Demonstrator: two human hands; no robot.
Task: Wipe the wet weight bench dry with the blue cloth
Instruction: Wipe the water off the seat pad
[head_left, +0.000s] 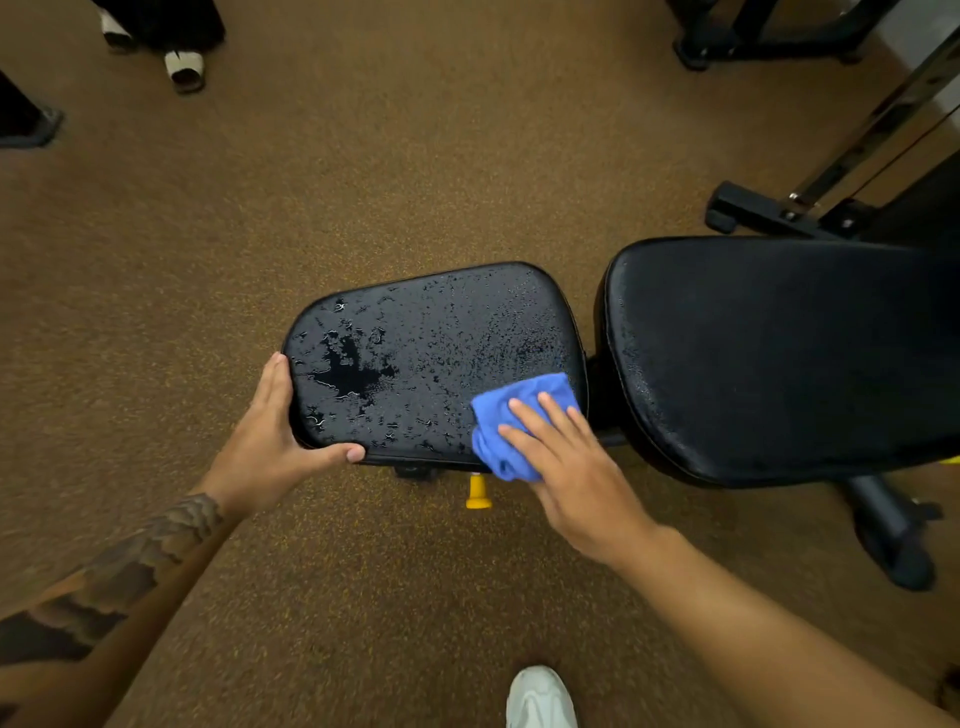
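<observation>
The black seat pad (441, 338) of the weight bench is covered in water drops and small puddles, thickest at its left end. My right hand (571, 467) presses the bunched blue cloth (511, 415) flat on the pad's near right corner, fingers spread over it. My left hand (275, 431) grips the pad's near left corner, thumb along the front edge. The black back pad (779, 353) lies to the right, with fine droplets near its left rim.
Brown speckled carpet floor (415, 156) surrounds the bench. A yellow knob (478, 491) hangs under the seat. The bench's black foot (893, 535) is at right, a machine frame (779, 208) behind it. Another person's feet (184, 67) stand far left; my white shoe (540, 699) is below.
</observation>
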